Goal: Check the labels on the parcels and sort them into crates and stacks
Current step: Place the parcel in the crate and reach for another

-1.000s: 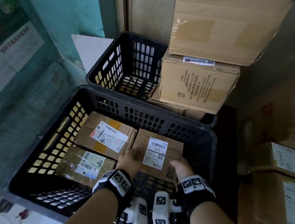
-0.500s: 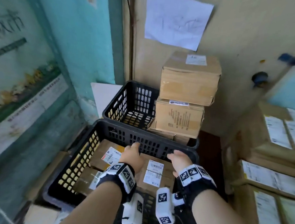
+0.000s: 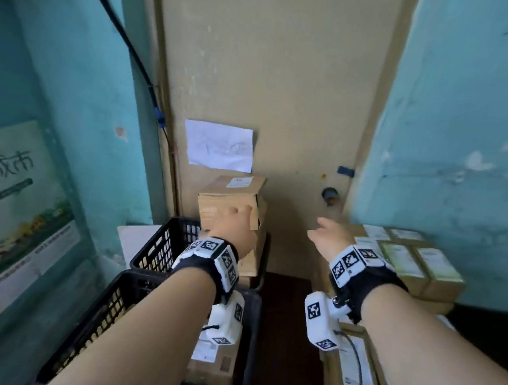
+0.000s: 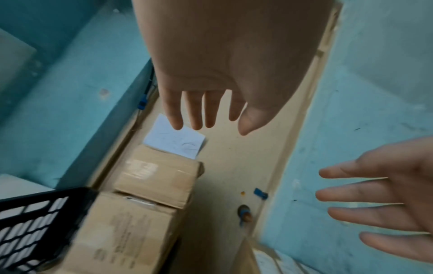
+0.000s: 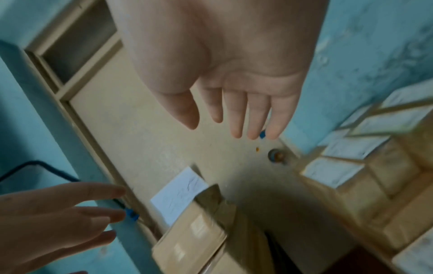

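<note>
Both hands are up in the air above the crates and hold nothing. My left hand (image 3: 234,221) has straight fingers in front of the stacked cardboard boxes (image 3: 231,190). My right hand (image 3: 326,234) is spread beside it, near the labelled parcels (image 3: 409,261) on the right. The left wrist view shows the left fingers (image 4: 206,113) straight and empty. In the right wrist view the right fingers (image 5: 236,120) are the same. A labelled parcel (image 3: 213,363) lies in the near black crate (image 3: 126,301), below my left forearm.
A second black crate (image 3: 162,242) stands behind the near one, against the box stack. A beige door (image 3: 271,86) with a taped paper sheet (image 3: 220,146) closes the far end. Teal walls stand on both sides. A large box (image 3: 350,372) sits at lower right.
Both hands let go of the labelled parcel in the near crate and rose forward, empty. The head view tilted up from the crate to the door.
</note>
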{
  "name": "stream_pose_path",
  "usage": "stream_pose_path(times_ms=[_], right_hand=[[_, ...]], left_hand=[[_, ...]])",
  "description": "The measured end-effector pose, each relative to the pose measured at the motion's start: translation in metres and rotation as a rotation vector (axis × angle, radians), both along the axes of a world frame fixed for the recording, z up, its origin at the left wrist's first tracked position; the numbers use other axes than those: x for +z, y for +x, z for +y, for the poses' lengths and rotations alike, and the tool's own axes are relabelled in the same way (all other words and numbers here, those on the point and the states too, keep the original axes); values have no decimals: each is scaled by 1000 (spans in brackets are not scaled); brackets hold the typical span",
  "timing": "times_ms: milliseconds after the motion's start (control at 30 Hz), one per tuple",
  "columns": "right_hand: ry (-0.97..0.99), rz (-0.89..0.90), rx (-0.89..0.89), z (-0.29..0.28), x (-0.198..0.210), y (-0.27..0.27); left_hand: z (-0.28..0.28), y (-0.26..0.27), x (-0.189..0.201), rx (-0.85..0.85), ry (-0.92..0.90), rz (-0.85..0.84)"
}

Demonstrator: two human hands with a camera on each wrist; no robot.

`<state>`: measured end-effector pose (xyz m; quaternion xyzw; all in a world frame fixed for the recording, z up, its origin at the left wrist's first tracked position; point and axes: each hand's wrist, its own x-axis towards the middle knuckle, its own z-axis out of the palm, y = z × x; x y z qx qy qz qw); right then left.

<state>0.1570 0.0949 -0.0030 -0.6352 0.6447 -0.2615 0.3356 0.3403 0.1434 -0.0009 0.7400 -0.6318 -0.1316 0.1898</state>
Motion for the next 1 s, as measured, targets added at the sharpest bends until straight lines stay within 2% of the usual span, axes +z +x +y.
stream_pose_path(times_ms=[167,333,467,733,1000], right_hand=[[-100,63,-95,17,18,-117],[-67,123,-164,44,11,-235],[-35,121,-227,58,-7,-305],[57,101,-250,49,-42,-391],[159,57,-271,1,-82,-424]], left_hand=[[16,-96,13,-74,-55,-40],[30,-178,-18,-108,0,-29],[32,-242,-39,-135,35,0],[8,-321,-51,-174,89,2],[-55,-355,-76,-167,174,3]])
